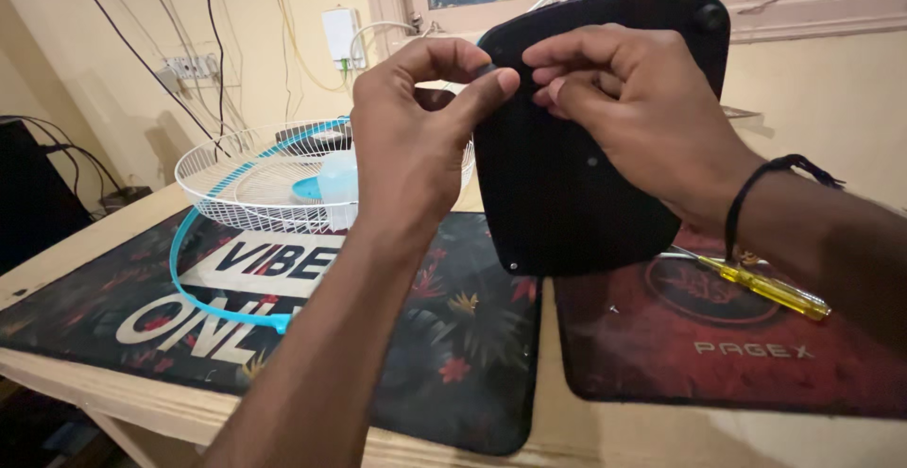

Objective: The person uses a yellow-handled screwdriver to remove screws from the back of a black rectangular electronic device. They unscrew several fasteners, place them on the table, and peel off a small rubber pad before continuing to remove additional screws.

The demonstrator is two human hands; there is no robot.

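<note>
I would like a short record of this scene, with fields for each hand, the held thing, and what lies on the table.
left hand: pinches the top edge of the black base plate
right hand: fingers on the same edge, from the other side
black base plate: held upright above the mats, flat underside to the camera
white fan grille: lies on the floral desk mat, behind the left hand
blue ring: around the grille
yellow screwdriver: lies on the red desk mat
</note>
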